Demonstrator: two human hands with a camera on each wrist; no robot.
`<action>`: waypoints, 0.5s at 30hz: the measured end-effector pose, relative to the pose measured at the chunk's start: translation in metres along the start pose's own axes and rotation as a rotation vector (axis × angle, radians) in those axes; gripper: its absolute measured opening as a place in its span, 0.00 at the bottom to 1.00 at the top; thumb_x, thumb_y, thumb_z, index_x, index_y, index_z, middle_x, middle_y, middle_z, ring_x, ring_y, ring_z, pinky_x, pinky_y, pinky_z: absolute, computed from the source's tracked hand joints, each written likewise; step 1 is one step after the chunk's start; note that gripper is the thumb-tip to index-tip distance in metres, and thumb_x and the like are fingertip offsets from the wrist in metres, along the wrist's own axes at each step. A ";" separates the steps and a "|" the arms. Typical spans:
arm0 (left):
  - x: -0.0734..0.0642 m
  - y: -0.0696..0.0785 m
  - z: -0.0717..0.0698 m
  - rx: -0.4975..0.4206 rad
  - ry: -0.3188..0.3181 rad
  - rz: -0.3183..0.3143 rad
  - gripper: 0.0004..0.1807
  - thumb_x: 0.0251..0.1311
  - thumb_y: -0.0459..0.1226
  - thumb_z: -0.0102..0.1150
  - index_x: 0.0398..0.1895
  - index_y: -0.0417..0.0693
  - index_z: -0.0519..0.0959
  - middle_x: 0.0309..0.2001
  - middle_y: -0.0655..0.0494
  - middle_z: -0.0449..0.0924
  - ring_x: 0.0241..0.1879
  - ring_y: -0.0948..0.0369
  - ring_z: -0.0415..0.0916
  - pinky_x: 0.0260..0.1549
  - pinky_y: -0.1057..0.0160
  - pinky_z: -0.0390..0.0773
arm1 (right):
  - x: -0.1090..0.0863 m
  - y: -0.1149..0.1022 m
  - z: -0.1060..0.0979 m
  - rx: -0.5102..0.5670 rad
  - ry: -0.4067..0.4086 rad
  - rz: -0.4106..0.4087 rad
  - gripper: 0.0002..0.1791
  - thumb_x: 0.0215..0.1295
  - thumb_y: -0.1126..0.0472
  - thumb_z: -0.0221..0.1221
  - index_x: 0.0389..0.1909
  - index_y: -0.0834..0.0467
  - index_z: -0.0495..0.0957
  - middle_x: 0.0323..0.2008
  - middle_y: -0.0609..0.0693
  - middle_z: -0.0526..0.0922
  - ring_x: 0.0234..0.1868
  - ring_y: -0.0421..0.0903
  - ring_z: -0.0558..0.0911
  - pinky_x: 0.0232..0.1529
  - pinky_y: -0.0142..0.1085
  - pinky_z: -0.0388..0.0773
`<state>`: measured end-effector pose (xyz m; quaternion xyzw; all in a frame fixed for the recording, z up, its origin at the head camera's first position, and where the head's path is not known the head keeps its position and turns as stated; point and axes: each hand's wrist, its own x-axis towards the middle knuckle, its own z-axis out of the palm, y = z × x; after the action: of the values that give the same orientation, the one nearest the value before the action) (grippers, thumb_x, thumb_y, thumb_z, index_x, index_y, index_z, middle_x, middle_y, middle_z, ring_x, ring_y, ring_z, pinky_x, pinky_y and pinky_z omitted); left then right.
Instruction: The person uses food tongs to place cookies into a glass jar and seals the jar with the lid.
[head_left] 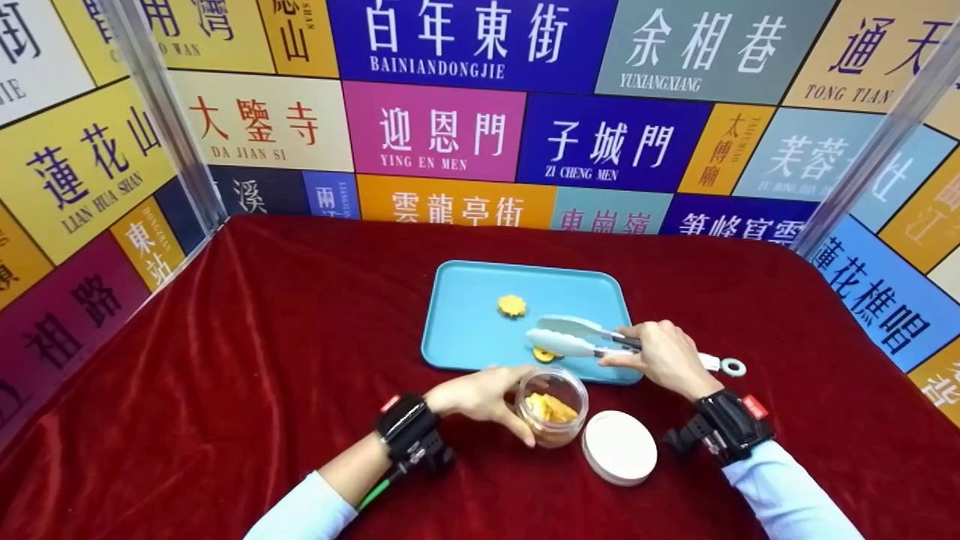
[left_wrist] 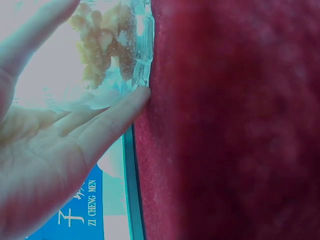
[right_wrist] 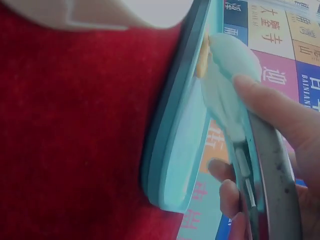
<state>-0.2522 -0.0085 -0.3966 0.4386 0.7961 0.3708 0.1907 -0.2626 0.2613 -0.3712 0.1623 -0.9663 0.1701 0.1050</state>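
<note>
My left hand (head_left: 480, 394) holds a clear plastic jar (head_left: 555, 438) from its left side, thumb and fingers on either side of the wall. The jar has no lid on, and yellow-orange snack pieces (left_wrist: 102, 45) lie inside. With my right hand (head_left: 666, 358) I grip tongs (right_wrist: 272, 170) that have pale blue-green heads and metal arms. Their heads are over the blue tray (head_left: 465, 337), slightly apart. One yellow cookie (head_left: 545, 355) lies partly hidden beneath the tongs' near head. A scalloped yellow cookie (head_left: 511, 305) sits further back on the tray.
A white round lid (head_left: 619, 446) lies on the dark red cloth (head_left: 300, 360), right of the jar. Behind the cloth stands a wall of coloured panels (head_left: 435, 131) with place names. Clear upright posts (head_left: 161, 112) stand at the corners.
</note>
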 end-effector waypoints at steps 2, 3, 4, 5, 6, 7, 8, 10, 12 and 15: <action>0.000 0.000 0.000 0.000 -0.002 -0.003 0.41 0.37 0.39 0.72 0.58 0.44 0.63 0.52 0.55 0.73 0.52 0.66 0.68 0.52 0.73 0.63 | 0.000 0.002 -0.004 0.008 0.005 0.001 0.36 0.37 0.40 0.67 0.42 0.64 0.80 0.32 0.62 0.82 0.22 0.45 0.73 0.19 0.33 0.62; 0.000 0.000 0.000 0.006 -0.004 -0.002 0.42 0.37 0.40 0.72 0.59 0.45 0.63 0.52 0.54 0.72 0.52 0.65 0.67 0.53 0.72 0.63 | 0.000 0.003 -0.006 0.012 0.004 0.000 0.37 0.36 0.40 0.67 0.42 0.65 0.79 0.34 0.62 0.81 0.23 0.46 0.73 0.19 0.33 0.62; 0.000 0.000 0.000 0.008 -0.005 0.000 0.42 0.37 0.40 0.72 0.59 0.45 0.63 0.53 0.54 0.72 0.53 0.65 0.67 0.53 0.72 0.62 | 0.000 0.005 -0.008 0.017 0.000 0.000 0.38 0.35 0.39 0.67 0.43 0.65 0.79 0.34 0.62 0.81 0.24 0.46 0.72 0.20 0.33 0.62; 0.000 0.000 0.000 0.009 -0.005 0.000 0.42 0.37 0.40 0.72 0.59 0.45 0.63 0.53 0.54 0.72 0.53 0.65 0.67 0.53 0.72 0.62 | -0.001 0.006 -0.009 0.014 -0.003 -0.003 0.39 0.34 0.39 0.67 0.43 0.64 0.79 0.34 0.62 0.81 0.24 0.46 0.72 0.21 0.34 0.63; 0.000 0.000 0.000 0.008 -0.005 0.002 0.42 0.37 0.40 0.72 0.59 0.45 0.63 0.53 0.54 0.72 0.53 0.65 0.67 0.53 0.72 0.62 | -0.001 0.008 -0.011 0.009 -0.010 -0.005 0.40 0.33 0.38 0.68 0.44 0.64 0.79 0.34 0.61 0.82 0.24 0.46 0.72 0.21 0.34 0.64; 0.000 0.000 0.000 0.006 -0.005 0.005 0.42 0.37 0.40 0.72 0.59 0.45 0.63 0.53 0.54 0.72 0.53 0.65 0.67 0.53 0.72 0.62 | -0.002 0.009 -0.012 0.001 -0.021 -0.005 0.40 0.33 0.38 0.68 0.44 0.64 0.79 0.34 0.61 0.82 0.25 0.46 0.72 0.21 0.34 0.64; 0.000 0.000 0.000 0.003 -0.006 0.007 0.42 0.37 0.40 0.72 0.59 0.45 0.63 0.53 0.55 0.72 0.53 0.65 0.67 0.53 0.72 0.62 | -0.003 0.010 -0.013 -0.007 -0.033 -0.007 0.40 0.32 0.38 0.68 0.44 0.63 0.79 0.34 0.60 0.82 0.25 0.46 0.72 0.22 0.35 0.65; 0.000 -0.001 0.000 0.005 -0.005 0.011 0.41 0.37 0.40 0.72 0.59 0.45 0.64 0.52 0.56 0.72 0.52 0.65 0.67 0.53 0.72 0.63 | -0.005 0.012 -0.013 -0.018 -0.058 -0.007 0.40 0.32 0.38 0.68 0.44 0.63 0.79 0.36 0.60 0.82 0.26 0.46 0.73 0.23 0.35 0.66; 0.000 -0.001 0.000 0.008 -0.003 0.017 0.40 0.37 0.40 0.72 0.58 0.45 0.64 0.52 0.57 0.73 0.52 0.66 0.67 0.52 0.72 0.63 | -0.006 0.014 -0.011 -0.025 -0.073 -0.009 0.39 0.33 0.39 0.68 0.44 0.62 0.79 0.36 0.60 0.82 0.26 0.46 0.73 0.23 0.35 0.67; 0.001 0.000 0.000 0.014 -0.004 0.007 0.40 0.37 0.40 0.72 0.58 0.44 0.65 0.51 0.57 0.73 0.51 0.67 0.68 0.52 0.73 0.64 | -0.007 0.017 -0.009 -0.031 -0.068 -0.014 0.35 0.34 0.42 0.69 0.43 0.61 0.80 0.34 0.58 0.82 0.26 0.45 0.73 0.25 0.35 0.68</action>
<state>-0.2526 -0.0080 -0.3969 0.4433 0.7968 0.3652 0.1878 -0.2605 0.2813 -0.3698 0.1733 -0.9706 0.1489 0.0757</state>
